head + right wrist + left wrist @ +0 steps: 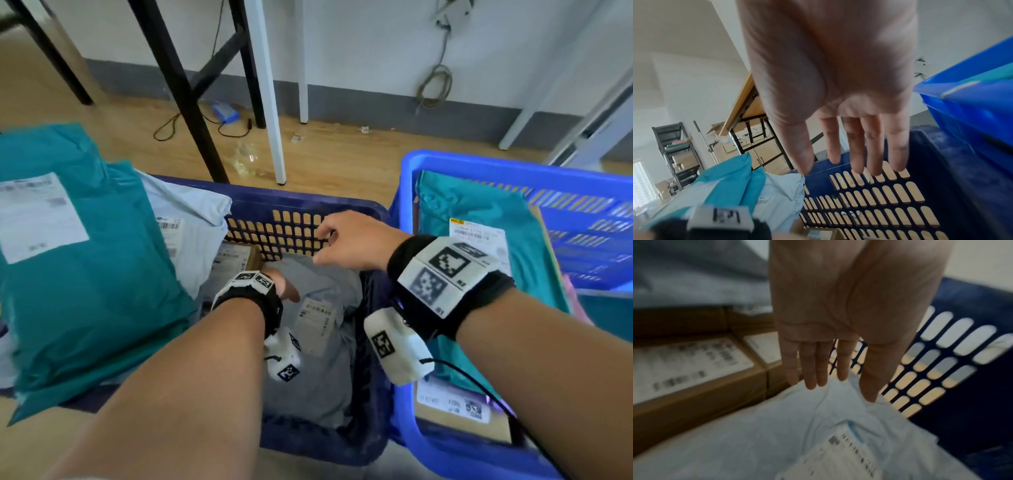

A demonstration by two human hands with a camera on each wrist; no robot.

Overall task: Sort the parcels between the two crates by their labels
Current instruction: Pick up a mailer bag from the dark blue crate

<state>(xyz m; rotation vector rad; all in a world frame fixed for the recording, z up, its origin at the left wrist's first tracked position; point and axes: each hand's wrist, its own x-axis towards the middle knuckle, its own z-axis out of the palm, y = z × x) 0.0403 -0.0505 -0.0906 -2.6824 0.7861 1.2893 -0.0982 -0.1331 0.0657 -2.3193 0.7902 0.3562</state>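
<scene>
A dark blue crate (pixel 301 205) stands in front of me with a bright blue crate (pixel 445 161) to its right. A grey mailer (pixel 318 377) with a white label (pixel 317 318) lies in the dark crate. My left hand (pixel 284 284) is low inside that crate. Its straight fingers (pixel 812 369) reach over the grey mailer's (pixel 777 434) far end and hold nothing. My right hand (pixel 342 240) hovers over the dark crate's slotted far wall (pixel 879 203), its fingers (pixel 855 146) relaxed and empty.
A large teal mailer (pixel 85 291), a white mailer (pixel 191 212) and cardboard boxes (pixel 694 386) fill the dark crate's left side. The bright crate holds a teal mailer (pixel 479 212) over a cardboard box (pixel 455 411). Black (pixel 178 85) and white (pixel 270 102) table legs stand behind.
</scene>
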